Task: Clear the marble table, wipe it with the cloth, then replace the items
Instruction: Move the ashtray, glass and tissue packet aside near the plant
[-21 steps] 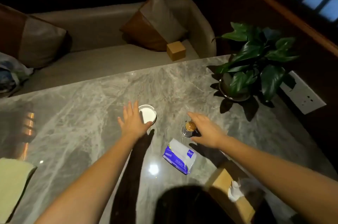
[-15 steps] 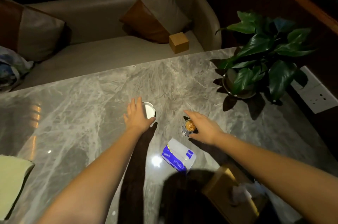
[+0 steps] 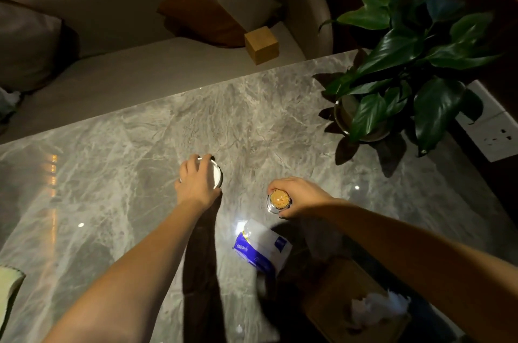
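The room is dim, the far corners nearly black; the light falls from above and behind the person, throwing a long dark shadow of the left forearm (image 3: 134,267) down the marble table (image 3: 117,163) and a round head shadow near the bottom edge; the polished top gives back a hard white glare spot just beside the tissue packet (image 3: 262,248), smaller glints elsewhere, and a warm orange streak at the left; the plant (image 3: 406,62) casts leaf shadows on the stone; the tissue box (image 3: 356,300) at lower right is smeared and soft; straight edges bow toward the frame's borders.
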